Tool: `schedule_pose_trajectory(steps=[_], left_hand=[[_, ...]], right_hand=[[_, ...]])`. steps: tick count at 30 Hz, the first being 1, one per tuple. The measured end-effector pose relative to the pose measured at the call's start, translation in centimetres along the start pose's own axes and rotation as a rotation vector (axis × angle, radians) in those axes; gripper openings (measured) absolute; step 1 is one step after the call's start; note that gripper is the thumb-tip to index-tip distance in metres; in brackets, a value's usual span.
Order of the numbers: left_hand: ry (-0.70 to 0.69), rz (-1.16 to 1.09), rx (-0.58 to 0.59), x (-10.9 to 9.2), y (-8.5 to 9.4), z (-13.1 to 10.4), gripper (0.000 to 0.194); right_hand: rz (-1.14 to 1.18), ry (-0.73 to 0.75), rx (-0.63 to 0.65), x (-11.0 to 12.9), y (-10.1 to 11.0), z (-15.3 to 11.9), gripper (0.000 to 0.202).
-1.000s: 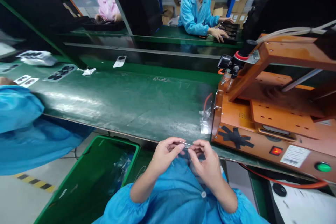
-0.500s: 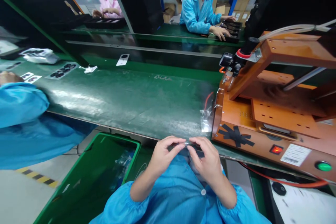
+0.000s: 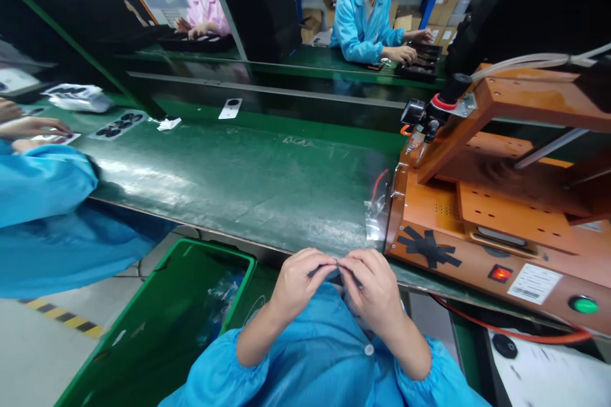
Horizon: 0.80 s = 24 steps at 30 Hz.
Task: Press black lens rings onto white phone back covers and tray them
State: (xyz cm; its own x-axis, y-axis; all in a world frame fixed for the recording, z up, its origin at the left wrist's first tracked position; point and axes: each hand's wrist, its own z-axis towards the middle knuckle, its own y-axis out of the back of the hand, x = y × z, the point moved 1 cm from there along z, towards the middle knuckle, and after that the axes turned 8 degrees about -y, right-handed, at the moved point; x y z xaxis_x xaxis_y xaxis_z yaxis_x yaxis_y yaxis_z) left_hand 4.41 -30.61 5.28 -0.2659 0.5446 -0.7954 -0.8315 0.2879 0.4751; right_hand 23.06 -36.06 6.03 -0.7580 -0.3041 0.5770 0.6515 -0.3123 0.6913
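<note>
Unreadable: white label [image 3: 534, 283] on orange machine [image 3: 470, 261], pale scrawl [image 3: 298, 141] on green bench [image 3: 229, 172].

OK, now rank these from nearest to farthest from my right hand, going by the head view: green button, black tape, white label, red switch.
From the right hand:
1. Black tape, just to its right
2. Red switch, farther right
3. White label, right beyond the switch
4. Green button, far right
</note>
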Motion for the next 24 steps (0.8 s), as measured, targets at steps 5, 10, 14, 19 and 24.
schedule_pose_trajectory(steps=[5, 10, 14, 19, 24], left_hand=[[0.028, 0.018, 0.016, -0.1, -0.1, 0.0, 0.016], [0.324, -0.352, -0.018, 0.5, -1.3, -0.7, 0.026], [0.506, -0.583, -0.103, 1.0, -2.2, -1.9, 0.039], [0.633, -0.592, -0.391, 3.9, -0.3, -4.2, 0.051], [0.711, -0.316, -0.907, 10.4, 8.6, -9.2, 0.043]], right_hand=[[-0.175, 0.093, -0.019, 0.1, 0.1, -0.1, 0.013], [-0.286, 0.137, -0.013, -0.5, -0.6, -0.6, 0.015], [-0.278, 0.242, 0.028, -0.9, -1.6, -1.1, 0.021], [0.101, 0.157, 0.022, -1.1, -2.2, -0.4, 0.014], [0.366, -0.117, -0.025, -2.8, -2.1, 2.8, 0.012]])
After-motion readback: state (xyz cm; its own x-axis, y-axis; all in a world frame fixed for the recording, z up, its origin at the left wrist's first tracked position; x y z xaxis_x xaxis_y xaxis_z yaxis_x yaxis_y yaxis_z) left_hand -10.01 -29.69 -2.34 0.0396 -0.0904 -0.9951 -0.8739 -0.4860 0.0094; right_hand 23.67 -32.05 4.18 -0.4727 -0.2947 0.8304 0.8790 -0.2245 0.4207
